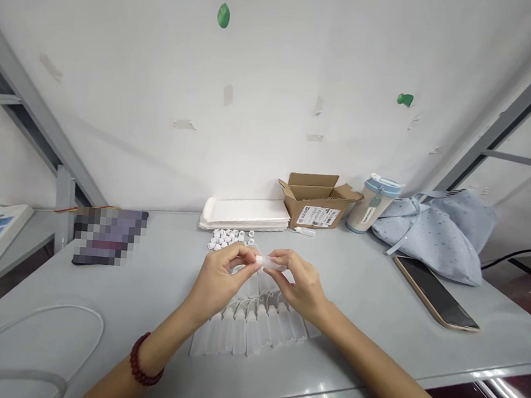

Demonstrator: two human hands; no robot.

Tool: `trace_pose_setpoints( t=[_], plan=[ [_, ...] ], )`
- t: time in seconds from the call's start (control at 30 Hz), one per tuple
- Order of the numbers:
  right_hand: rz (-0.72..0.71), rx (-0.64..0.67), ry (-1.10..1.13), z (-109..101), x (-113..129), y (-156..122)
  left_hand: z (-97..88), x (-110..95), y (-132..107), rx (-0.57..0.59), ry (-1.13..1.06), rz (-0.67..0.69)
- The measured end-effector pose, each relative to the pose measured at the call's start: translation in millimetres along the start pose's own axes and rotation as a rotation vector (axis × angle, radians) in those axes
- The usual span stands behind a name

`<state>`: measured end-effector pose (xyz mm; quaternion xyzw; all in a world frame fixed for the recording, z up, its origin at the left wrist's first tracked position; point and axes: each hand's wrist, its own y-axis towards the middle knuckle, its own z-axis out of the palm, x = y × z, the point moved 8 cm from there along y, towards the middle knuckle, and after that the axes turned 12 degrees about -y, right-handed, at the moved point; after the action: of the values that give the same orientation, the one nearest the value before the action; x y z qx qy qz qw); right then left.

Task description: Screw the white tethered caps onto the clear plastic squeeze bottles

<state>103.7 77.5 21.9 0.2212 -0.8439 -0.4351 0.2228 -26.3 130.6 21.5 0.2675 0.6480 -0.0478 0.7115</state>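
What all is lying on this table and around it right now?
held bottle: one, clear, between both hands
spare bottles: a row, clear, under the hands
caps: small heap, white, behind the hands
trays: stack, white, behind the caps
cardboard box: one, brown, beside the trays
tumbler: one, blue-lidded, right of box
cloth bag: one, pale blue, far right
phone: one, dark, before the bag
table: one, grey
left hand: gripping held bottle, red bracelet at wrist
right hand: gripping held bottle

Above the grey worktop (148, 288), the left hand (217, 281) and right hand (302, 285) meet on a small translucent plastic bottle (272, 262), fingertips apparently pinching its ends. Below lies a row of similar clear bottles (250, 333); small white caps (230, 238) sit beyond.
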Motion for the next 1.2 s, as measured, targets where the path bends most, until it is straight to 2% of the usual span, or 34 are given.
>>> trace_pose_setpoints(
  t=[0.13, 0.27, 0.33, 0.5, 0.63, 0.83, 1.1, 1.2],
  plan=[
    [-0.02, -0.021, -0.018, -4.0, 3.5, 3.3, -5.7, 7.5, 2.0, -0.052, -0.03, -0.115],
    [-0.089, -0.056, -0.124, -9.2, 10.1, 5.3, -1.6, 17.1, 3.4, 0.061, 0.069, -0.246],
    [-0.111, -0.06, -0.159, -10.1, 11.7, 5.3, 2.9, 16.7, 3.2, 0.124, 0.086, -0.251],
    [-0.121, -0.08, -0.132, -13.1, 14.5, 5.5, 7.9, 8.0, 2.1, 0.14, 0.1, -0.205],
    [-0.166, -0.123, -0.143, -15.4, 21.9, 5.3, 12.5, 5.6, -0.1, 0.238, 0.133, -0.218],
    [-0.184, -0.074, -0.122, -10.8, 22.3, 5.5, 6.5, 6.2, 0.9, 0.203, 0.116, -0.239],
    [-0.109, -0.029, -0.028, -7.9, 16.6, 6.8, 7.0, 8.7, 0.5, 0.182, 0.1, -0.228],
    [-0.082, -0.028, 0.01, -8.6, 13.8, 7.0, 6.1, 13.0, 1.7, 0.14, -0.018, -0.255]
  ],
)
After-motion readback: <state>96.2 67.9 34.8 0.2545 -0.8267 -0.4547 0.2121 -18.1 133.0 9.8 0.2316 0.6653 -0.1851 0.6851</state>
